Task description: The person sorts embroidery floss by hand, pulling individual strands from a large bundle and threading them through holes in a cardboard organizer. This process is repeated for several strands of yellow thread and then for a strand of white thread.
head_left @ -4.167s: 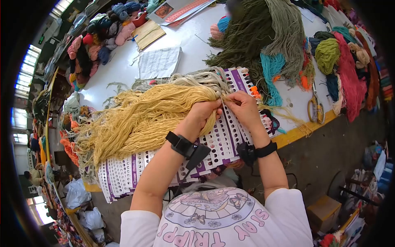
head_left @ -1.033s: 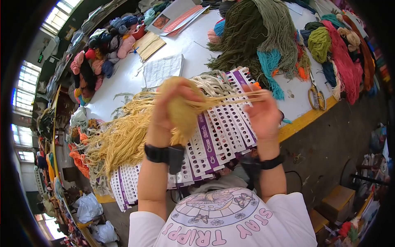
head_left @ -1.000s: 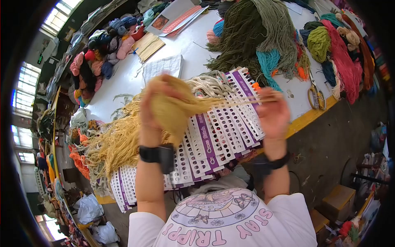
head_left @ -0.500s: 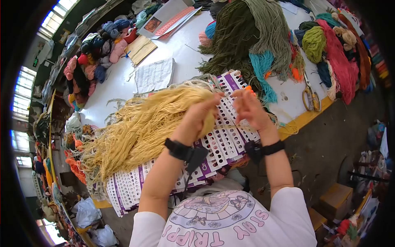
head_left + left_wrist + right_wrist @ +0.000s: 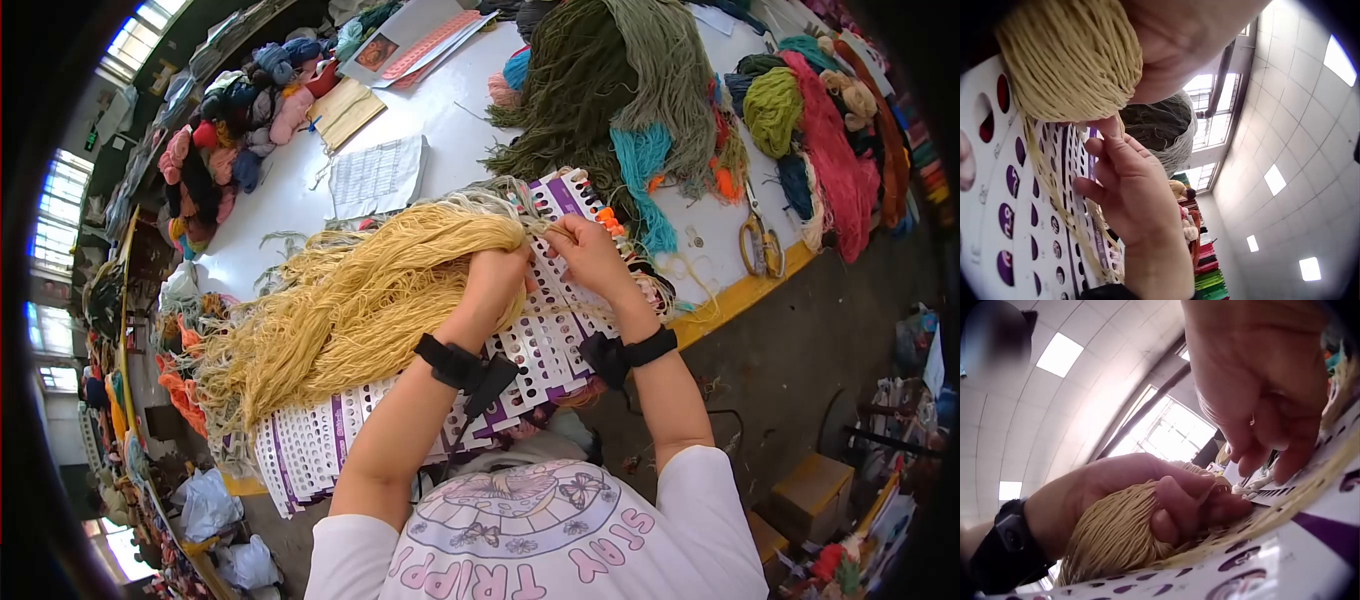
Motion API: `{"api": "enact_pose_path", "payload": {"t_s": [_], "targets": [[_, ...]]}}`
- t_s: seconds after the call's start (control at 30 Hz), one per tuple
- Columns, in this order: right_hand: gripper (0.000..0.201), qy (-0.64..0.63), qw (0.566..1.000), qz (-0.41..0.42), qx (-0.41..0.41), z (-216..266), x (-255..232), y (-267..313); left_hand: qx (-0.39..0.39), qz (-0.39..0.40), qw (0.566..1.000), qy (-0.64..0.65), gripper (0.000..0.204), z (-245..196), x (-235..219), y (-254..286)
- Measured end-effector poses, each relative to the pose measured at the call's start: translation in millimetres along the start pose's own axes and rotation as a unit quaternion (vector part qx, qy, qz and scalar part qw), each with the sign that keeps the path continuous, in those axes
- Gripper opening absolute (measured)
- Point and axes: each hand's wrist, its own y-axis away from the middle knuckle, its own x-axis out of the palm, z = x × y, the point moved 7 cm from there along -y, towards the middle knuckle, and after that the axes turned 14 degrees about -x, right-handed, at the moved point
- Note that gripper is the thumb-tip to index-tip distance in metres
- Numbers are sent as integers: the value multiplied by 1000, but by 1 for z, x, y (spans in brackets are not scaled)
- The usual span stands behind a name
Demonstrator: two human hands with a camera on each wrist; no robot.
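The left hand is clenched round the neck of a thick yellow skein, fingers wrapped over the bundle; the right wrist view shows those fingers curled tight on the yarn. From the grip the skein fans out away to the person's left, lying across the punched cards and the white table. Just beside the grip, on its right, the right hand pinches a few yellow strands that come out of the clenched end and trail over the cards under it. Beyond the grip lie green yarn and teal yarn; scissors lie well off to the right near the table edge
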Motion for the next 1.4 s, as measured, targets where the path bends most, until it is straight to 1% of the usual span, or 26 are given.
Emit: {"api": "enact_pose_path", "payload": {"t_s": [0.07, 0.1, 0.17, 0.2, 0.27, 0.3, 0.4, 0.5, 0.53, 0.6, 0.63, 0.73, 0.83, 0.9, 1.0, 1.03, 1.1, 1.13, 1.17, 1.2, 1.23, 1.27, 1.3, 1.37, 1.4], "targets": [[17, -75, 997, -11, 30, -11, 0, -1, -23, 29, 999, -8, 20, 2, 3, -6], [17, -93, 995, -10, 33, -14, 0, -1, -35, 44, 998, -11, 20, 3, 5, -11], [16, -129, 991, -9, 41, -18, 1, 0, 21, -3, 998, -62, 18, 1, 7, -23], [16, -155, 987, -16, 29, -18, 2, -2, 49, -25, 995, -88, 17, 0, 9, -27], [16, -135, 990, -26, 16, -18, -1, -2, 116, -65, 987, -92, 16, -2, 8, -32], [16, -126, 992, -32, 9, -17, -1, -3, 150, -85, 981, -93, 16, -9, 6, -25], [16, -25, 999, -39, -6, -12, -3, -2, 18, -29, 999, 12, 13, 0, 0, -15], [17, 98, 992, -54, -57, 6, -5, -2, -56, 41, 994, 89, 11, 1, 0, -6], [16, 101, 990, -65, -67, 9, -6, -2, -68, 66, 992, 88, 10, 0, 0, -8], [15, 107, 986, -88, -87, 15, -9, -2, -77, 73, 989, 101, 10, 2, 3, -10], [15, 114, 985, -86, -101, 17, -9, -2, -82, 76, 988, 107, 10, 4, 5, -12], [14, 119, 981, -72, -136, 19, -9, -4, -102, 122, 980, 118, 11, 9, 10, -20], [15, 87, 984, -40, -148, 14, -9, -5, -74, 112, 982, 130, 13, 10, 13, -24], [13, 58, 988, -20, -143, 8, -7, -6, -64, 79, 989, 110, 12, 11, 12, -26], [13, -11, 999, -6, -53, -1, -4, -2, -29, 36, 998, 50, 10, 8, 8, -26], [13, -7, 998, -23, -61, -3, -4, -3, -14, 23, 999, 25, 9, 5, 8, -25], [12, 5, 995, -59, -77, -11, -5, -2, 12, -14, 997, 69, 9, 0, -3, -17], [13, 36, 994, -59, -80, -12, -7, 0, 24, -31, 995, 90, 10, -4, -11, -12], [14, 66, 993, -59, -84, -13, -8, 0, -34, 28, 987, 152, 10, 0, -11, -14], [15, 96, 990, -58, -88, -12, -9, 1, -92, 85, 969, 212, 11, 2, -14, -16], [17, 133, 984, -52, -106, -8, -8, 1, -148, 141, 941, 270, 12, 4, -18, -16], [19, 169, 977, -46, -125, -2, -7, 0, -200, 297, 883, 303, 14, 7, -12, -18], [22, 205, 967, -41, -143, 4, -7, 0, -190, 312, 880, 302, 14, 2, -9, -13], [25, 125, 988, -10, -92, -1, -5, -3, -170, 343, 874, 300, 15, -8, 4, -1], [27, 85, 994, 6, -66, -3, -4, -4, -102, 276, 938, 184, 20, -8, 5, -4]]}}
